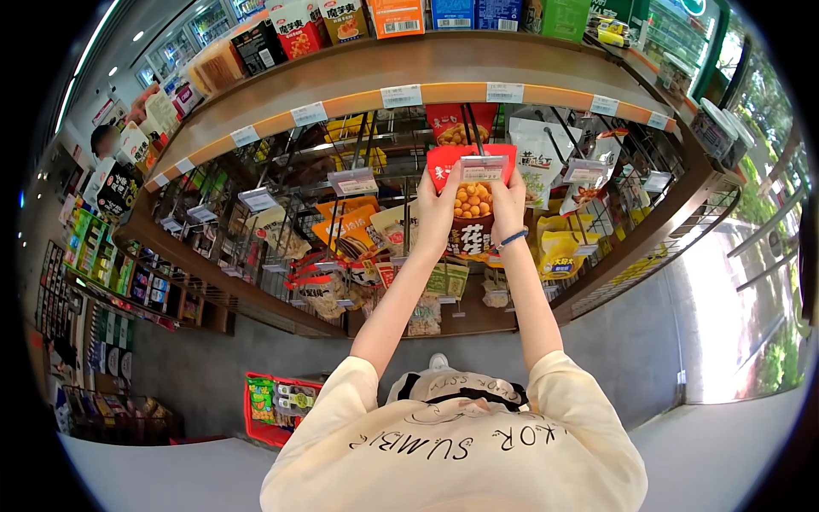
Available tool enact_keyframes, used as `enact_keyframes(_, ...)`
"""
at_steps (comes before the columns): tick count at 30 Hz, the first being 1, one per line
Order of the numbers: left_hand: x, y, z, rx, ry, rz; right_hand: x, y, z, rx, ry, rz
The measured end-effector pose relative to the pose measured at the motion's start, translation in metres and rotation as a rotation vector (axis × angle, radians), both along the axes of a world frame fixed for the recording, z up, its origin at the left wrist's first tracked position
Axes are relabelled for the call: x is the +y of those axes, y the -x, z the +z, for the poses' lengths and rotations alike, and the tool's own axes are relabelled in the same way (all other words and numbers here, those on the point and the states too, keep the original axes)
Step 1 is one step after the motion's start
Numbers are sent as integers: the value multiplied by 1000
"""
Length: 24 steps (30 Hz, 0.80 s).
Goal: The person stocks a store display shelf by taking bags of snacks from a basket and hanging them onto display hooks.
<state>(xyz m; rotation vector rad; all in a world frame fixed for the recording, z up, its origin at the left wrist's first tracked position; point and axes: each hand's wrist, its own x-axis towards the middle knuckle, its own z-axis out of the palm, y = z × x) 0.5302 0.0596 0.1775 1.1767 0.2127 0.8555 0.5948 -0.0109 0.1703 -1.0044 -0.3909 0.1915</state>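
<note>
A snack bag (473, 209) with a red top, a picture of round golden balls and a dark lower part is at the middle of the rack. My left hand (437, 212) is closed on its left edge, thumb near the top. On the opposite edge, my right hand (509, 205) grips it, with a dark blue band around the wrist. A price tag (484, 168) on a hook covers part of the bag's red top. Just behind hangs another red bag (461, 124). A white pouch (537, 158) is to the right of my hands.
Above my hands runs a wooden shelf (444, 66) with boxed snacks along its back. Orange pouches (348, 226) and yellow bags (560, 247) hang on hooks around. A red basket (260, 425) with packaged goods stands on the floor at lower left. Glass and daylight lie far right.
</note>
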Motion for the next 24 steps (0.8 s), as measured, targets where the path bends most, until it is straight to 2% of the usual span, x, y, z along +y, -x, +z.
enact_keyframes(3,5,-7,2,25,-68,27,5,-7,3,10,71,13)
enact_keyframes(12,24,-29,3,49,-222,111,27,-21,-5,-46,54,-46)
enact_keyframes(15,32,-35,2,80,-138,60,33,-26,-6,28,65,-44)
enact_keyframes(24,46,-54,-2,10,-76,-34,47,-48,-14,-27,26,-57)
